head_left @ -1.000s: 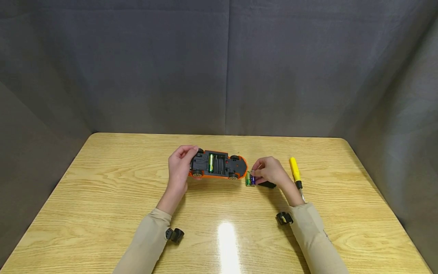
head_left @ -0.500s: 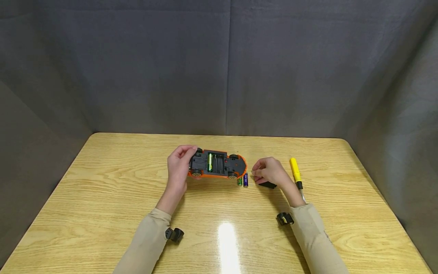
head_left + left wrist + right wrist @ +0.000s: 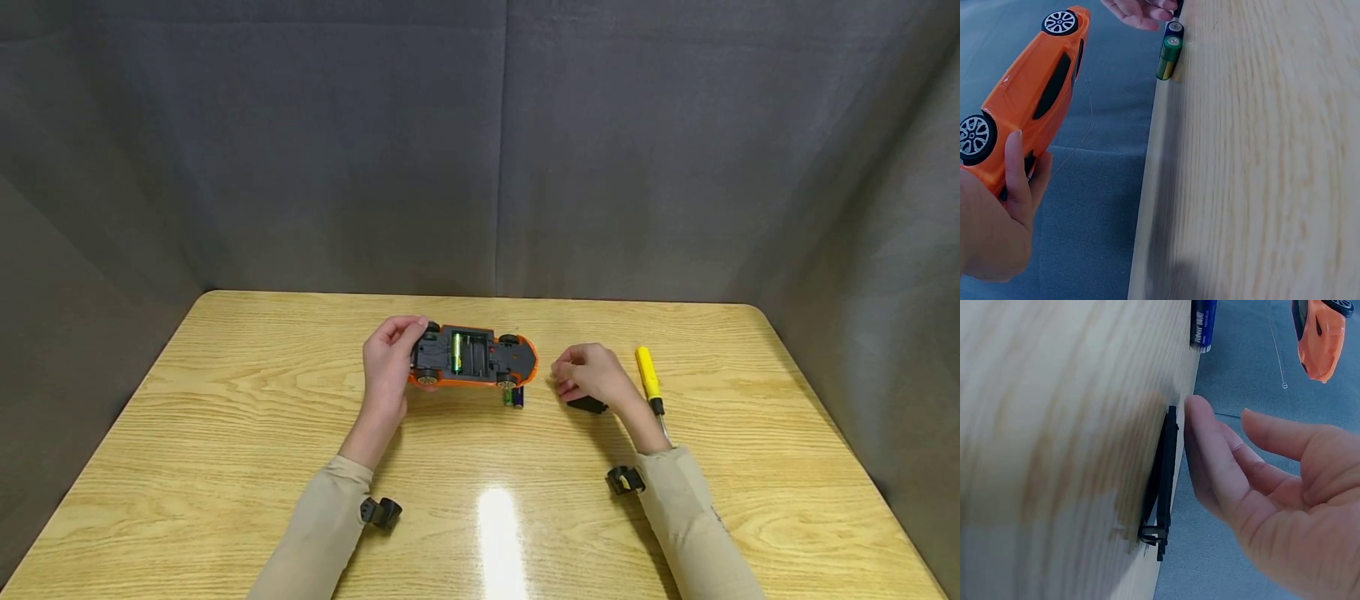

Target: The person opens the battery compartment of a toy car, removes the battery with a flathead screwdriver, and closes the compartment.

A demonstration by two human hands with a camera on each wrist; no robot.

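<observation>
The car lies belly-up toward the middle of the surface, and one battery sits in its open bay, with the slots beside it looking bare. My left grip is clenched round the car's left end, thumb over the far side and fingers under. In the left wrist view the orange body is tilted off the wood.

Two loose batteries lie side by side just near of the car's right wheel, touching each other. My right grip is released. Its fingers are loosely curled, hold nothing, and hover just over the black cover, which lies flat on the surface. A yellow screwdriver lies just right of that hand.

I judge the work to be at the battery stage, with the bay part filled and the cover off. A next move would call for a clean pinch on one loose cell. They are round and could roll, so the car should be kept level and each cell's ends matched to its slot.

The surface is pale wood grain with a glare patch near me. Grey curtain closes in the far side and both flanks.
</observation>
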